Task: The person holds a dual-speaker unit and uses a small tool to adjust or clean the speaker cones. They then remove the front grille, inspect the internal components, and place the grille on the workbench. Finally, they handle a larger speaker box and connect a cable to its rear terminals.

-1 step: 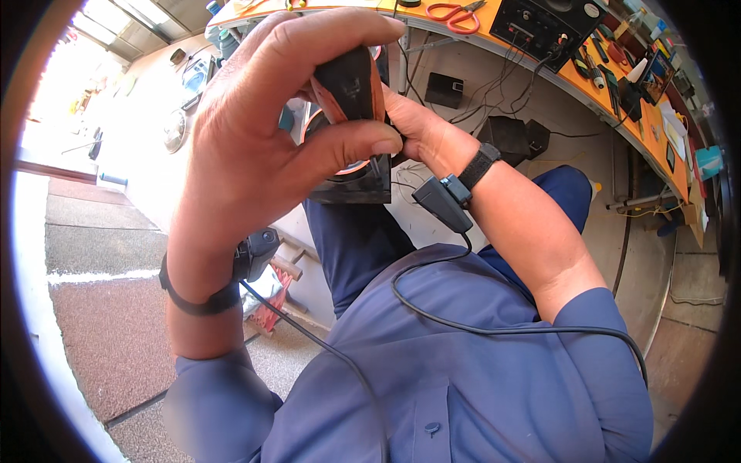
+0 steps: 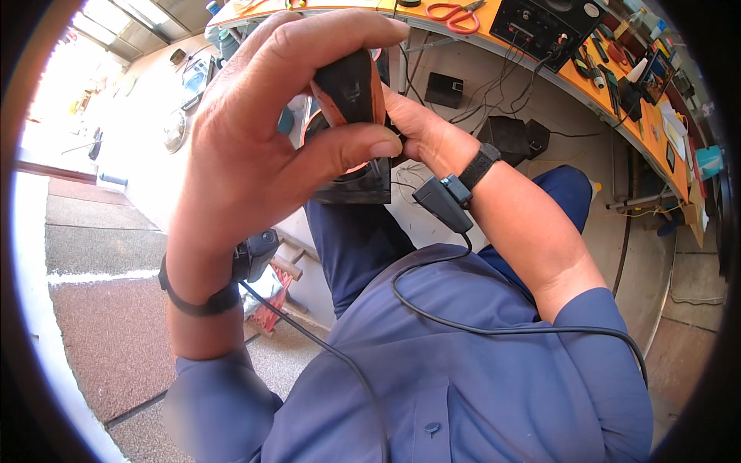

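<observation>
The bench point(image 2: 540, 73) curves along the upper right, its orange top crowded with red scissors point(image 2: 454, 14), a black box point(image 2: 544, 27) and small tools; its pale front wall drops behind the hands, hung with loose wires. To the left lies open paved floor point(image 2: 100, 332), bright with daylight. Below the hands are the person's blue trousers and shirt, so the free room is mostly to the left and downward.

The left hand point(image 2: 255, 147) is raised close to the camera and is closed round a device point(image 2: 355, 131): the thumb presses across its front, the index finger arches over its top, and the other fingers wrap its left side. The right hand point(image 2: 421, 127) sits behind and to the right of the device, touching its far side; its fingers are hidden, so I cannot tell whether they grip.

The device is black with an orange band round its upper part and a flat black base below the thumb. Its right edge is hidden.

Each wrist wears a black strap with a small black unit; a cable point(image 2: 502, 328) runs from each across the shirt.
</observation>
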Motion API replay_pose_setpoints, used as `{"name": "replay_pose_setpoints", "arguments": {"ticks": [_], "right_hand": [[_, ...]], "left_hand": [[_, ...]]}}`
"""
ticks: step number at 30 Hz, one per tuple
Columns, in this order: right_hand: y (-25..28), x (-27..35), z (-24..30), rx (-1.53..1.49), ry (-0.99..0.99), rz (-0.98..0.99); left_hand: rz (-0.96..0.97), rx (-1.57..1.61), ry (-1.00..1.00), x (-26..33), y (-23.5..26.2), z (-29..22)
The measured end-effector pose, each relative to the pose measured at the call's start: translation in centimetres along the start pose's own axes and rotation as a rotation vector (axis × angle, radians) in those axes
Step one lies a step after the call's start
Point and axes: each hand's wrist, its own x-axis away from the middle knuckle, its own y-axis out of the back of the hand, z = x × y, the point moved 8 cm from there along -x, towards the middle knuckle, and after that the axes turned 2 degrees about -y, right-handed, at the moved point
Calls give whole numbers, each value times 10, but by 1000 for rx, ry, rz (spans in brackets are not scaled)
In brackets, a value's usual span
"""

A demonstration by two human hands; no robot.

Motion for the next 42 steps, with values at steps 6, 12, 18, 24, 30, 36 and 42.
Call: {"name": "replay_pose_setpoints", "arguments": {"ticks": [6, 12, 18, 24, 30, 36, 42], "right_hand": [[-3, 8, 6, 203, 64, 85], [0, -5, -1, -32, -1, 115], [-4, 9, 5, 173, 42, 46], [-3, 1, 3, 9, 43, 43], [-2, 10, 3, 115, 8, 139], [3, -9, 0, -47, 17, 55], [-2, 9, 5, 112, 49, 81]], "left_hand": [[89, 60, -81, -11, -3, -5], [28, -524, -160, -9, 6, -5], [17, -43, -7, -2, 2, 6], [19, -530, -124, -8, 8, 0], [-62, 47, 57, -5, 5, 6], [-48, -493, -129, -6, 8, -2], [12, -51, -29, -7, 4, 0]]}}
